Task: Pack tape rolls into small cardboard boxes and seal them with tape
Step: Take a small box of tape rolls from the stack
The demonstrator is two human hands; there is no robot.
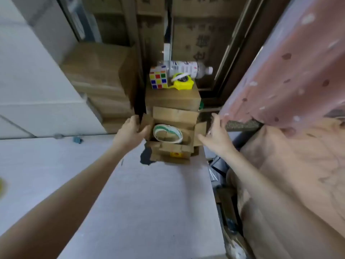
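With the tape roll (167, 133) already lying inside the small open box (173, 126) at the far end of the worktop (141, 193), flaps come next: left hand (131, 131) grips the left flap, right hand (214, 131) rests open-fingered against the right flap. Fold both inward evenly, hold flat. Yellow tape dispenser (182, 82) sits just behind on a bigger box.

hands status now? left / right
Left hand: grips the left flap of the open cardboard box.
Right hand: open, straight fingers at the box's right flap; contact unclear.
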